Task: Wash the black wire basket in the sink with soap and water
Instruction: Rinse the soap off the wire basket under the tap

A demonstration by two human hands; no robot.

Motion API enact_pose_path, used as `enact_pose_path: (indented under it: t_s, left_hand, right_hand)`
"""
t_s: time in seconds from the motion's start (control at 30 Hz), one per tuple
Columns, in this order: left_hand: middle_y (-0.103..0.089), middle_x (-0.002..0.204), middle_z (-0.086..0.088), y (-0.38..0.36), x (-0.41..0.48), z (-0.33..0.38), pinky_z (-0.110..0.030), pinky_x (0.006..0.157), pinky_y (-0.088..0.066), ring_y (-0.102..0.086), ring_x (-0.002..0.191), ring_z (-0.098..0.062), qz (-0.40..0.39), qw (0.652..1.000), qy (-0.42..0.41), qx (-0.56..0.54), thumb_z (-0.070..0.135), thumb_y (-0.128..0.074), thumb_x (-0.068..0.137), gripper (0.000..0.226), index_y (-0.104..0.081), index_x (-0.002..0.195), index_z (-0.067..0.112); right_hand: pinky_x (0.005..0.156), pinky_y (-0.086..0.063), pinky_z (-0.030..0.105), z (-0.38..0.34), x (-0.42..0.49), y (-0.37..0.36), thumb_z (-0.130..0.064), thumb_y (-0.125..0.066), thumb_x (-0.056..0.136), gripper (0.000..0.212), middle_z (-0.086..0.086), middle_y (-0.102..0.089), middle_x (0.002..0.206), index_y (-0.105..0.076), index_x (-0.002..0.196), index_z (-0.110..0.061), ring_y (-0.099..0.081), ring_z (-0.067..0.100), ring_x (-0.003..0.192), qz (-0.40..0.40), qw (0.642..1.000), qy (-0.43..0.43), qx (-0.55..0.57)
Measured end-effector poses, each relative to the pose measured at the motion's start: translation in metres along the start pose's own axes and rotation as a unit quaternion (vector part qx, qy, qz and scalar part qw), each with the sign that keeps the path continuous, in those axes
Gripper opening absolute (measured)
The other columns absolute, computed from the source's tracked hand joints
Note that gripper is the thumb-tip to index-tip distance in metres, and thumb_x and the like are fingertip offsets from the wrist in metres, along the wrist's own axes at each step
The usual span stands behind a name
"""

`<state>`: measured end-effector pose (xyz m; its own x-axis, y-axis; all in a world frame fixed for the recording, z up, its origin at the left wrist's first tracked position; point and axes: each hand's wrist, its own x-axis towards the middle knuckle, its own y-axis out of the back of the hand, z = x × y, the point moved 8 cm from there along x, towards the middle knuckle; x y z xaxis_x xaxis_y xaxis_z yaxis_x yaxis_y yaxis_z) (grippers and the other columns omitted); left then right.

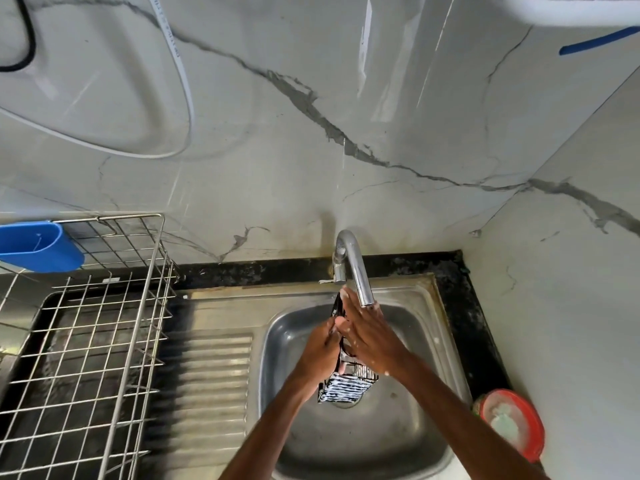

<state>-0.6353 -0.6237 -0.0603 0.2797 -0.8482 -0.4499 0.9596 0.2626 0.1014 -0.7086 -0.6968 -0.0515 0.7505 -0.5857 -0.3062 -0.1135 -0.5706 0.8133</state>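
Observation:
The black wire basket [348,388] hangs upright over the steel sink [398,441], its lower end white with soap foam. My left hand [323,348] grips its left side, fingers curled round the wires. My right hand [370,336] lies flat against the basket's right side with straight fingers, just under the spout of the chrome tap [353,265]. Much of the basket is hidden between the two hands. Specks of foam sit on my right wrist.
A steel dish rack [104,341] stands on the left over the ribbed drainboard [214,375], with a blue plastic holder [38,245] on its rim. A red tub of soap paste [512,422] sits on the black counter at the right. Marbled wall tiles rise behind.

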Motion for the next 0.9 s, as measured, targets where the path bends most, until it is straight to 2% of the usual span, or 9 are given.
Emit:
enact_pose_path:
  t_s: [0.07,0.13,0.2,0.27,0.37,0.5,0.6,0.73,0.9]
  left_hand:
    - [-0.066,0.083,-0.002,-0.003,-0.004,0.001,-0.019,0.055,-0.051,-0.062,0.076,-0.019,-0.016,1.0,0.001,-0.001,0.04,-0.036,0.112,0.031,-0.062,0.117,0.024]
    - [-0.067,0.068,0.005,-0.002,-0.004,0.0,-0.02,0.048,-0.044,-0.06,0.059,-0.011,-0.016,1.0,0.017,-0.005,0.035,-0.034,0.113,0.031,-0.06,0.117,0.017]
    - [-0.064,0.066,0.003,0.003,-0.003,0.001,-0.021,0.046,-0.042,-0.054,0.053,-0.01,-0.006,1.0,0.01,-0.017,0.044,-0.036,0.111,0.039,-0.063,0.115,0.016]
    - [-0.07,0.074,0.001,0.013,-0.003,0.003,-0.021,0.054,-0.05,-0.065,0.063,-0.017,0.022,0.998,-0.007,-0.058,0.042,-0.042,0.109,0.036,-0.067,0.107,0.015]
    - [-0.078,0.092,0.008,0.026,-0.001,0.001,-0.018,0.074,-0.056,-0.075,0.089,-0.009,0.037,0.998,-0.025,-0.049,0.014,-0.053,0.107,0.016,-0.068,0.112,0.018]
    - [-0.066,0.067,0.007,0.025,-0.001,-0.003,-0.012,0.051,-0.045,-0.062,0.057,-0.006,0.032,0.999,-0.008,-0.011,0.013,-0.04,0.112,0.029,-0.065,0.097,0.014]
    - [-0.069,0.073,0.005,0.019,-0.003,-0.002,-0.011,0.049,-0.045,-0.064,0.052,0.0,0.004,1.0,0.002,-0.008,0.015,-0.034,0.113,0.028,-0.062,0.115,0.016]
    - [-0.065,0.063,0.002,0.027,0.004,-0.004,-0.02,0.047,-0.046,-0.062,0.053,-0.01,0.025,0.999,-0.005,-0.02,0.028,-0.038,0.113,0.037,-0.064,0.1,0.003]
    - [-0.068,0.075,-0.004,0.03,0.003,-0.007,-0.023,0.057,-0.053,-0.064,0.067,-0.018,0.025,0.999,-0.005,-0.03,0.021,-0.043,0.112,0.026,-0.065,0.109,0.008]
  right_hand:
    - [0.124,-0.012,0.044,0.008,0.018,0.012,-0.038,-0.03,0.11,0.062,0.02,-0.044,0.154,-0.015,0.159,-0.003,-0.048,0.027,0.138,-0.015,0.997,-0.053,0.048]
    - [0.106,-0.044,0.053,-0.001,0.029,0.021,-0.025,-0.062,0.1,0.068,0.027,-0.047,0.147,-0.022,0.152,-0.007,-0.069,0.035,0.105,0.027,0.999,-0.02,0.01]
    - [0.103,-0.047,0.058,-0.013,0.028,0.012,-0.05,-0.054,0.1,0.077,0.029,-0.033,0.156,-0.011,0.151,-0.012,-0.061,0.04,0.119,0.027,0.998,-0.005,-0.049]
    - [0.124,-0.02,0.051,-0.028,0.011,-0.006,-0.076,-0.002,0.094,0.093,0.017,-0.004,0.168,0.0,0.159,-0.01,-0.013,0.031,0.155,0.026,1.0,-0.004,0.011]
    - [0.125,0.01,0.038,-0.056,-0.015,-0.019,-0.065,0.002,0.099,0.083,0.004,0.025,0.165,0.012,0.159,-0.008,0.028,0.013,0.151,0.037,0.998,0.046,0.038]
    - [0.126,-0.012,0.051,-0.042,0.01,0.006,-0.051,-0.02,0.106,0.074,0.008,0.026,0.165,0.022,0.155,-0.014,0.018,0.024,0.154,0.043,0.998,0.039,0.036]
    - [0.083,-0.059,0.057,-0.019,0.038,0.014,-0.024,-0.065,0.092,0.106,0.034,-0.021,0.156,0.018,0.157,-0.012,-0.039,0.052,0.139,0.054,0.994,0.037,0.084]
    - [0.124,-0.019,0.05,-0.039,0.008,0.014,-0.068,-0.005,0.098,0.088,0.016,-0.003,0.168,-0.005,0.159,-0.006,-0.008,0.031,0.156,0.074,0.996,-0.028,0.046]
    - [0.124,0.013,0.036,-0.041,-0.027,-0.014,-0.073,0.011,0.093,0.093,0.01,0.027,0.164,0.008,0.159,-0.007,0.027,0.016,0.151,0.059,0.998,0.007,0.029]
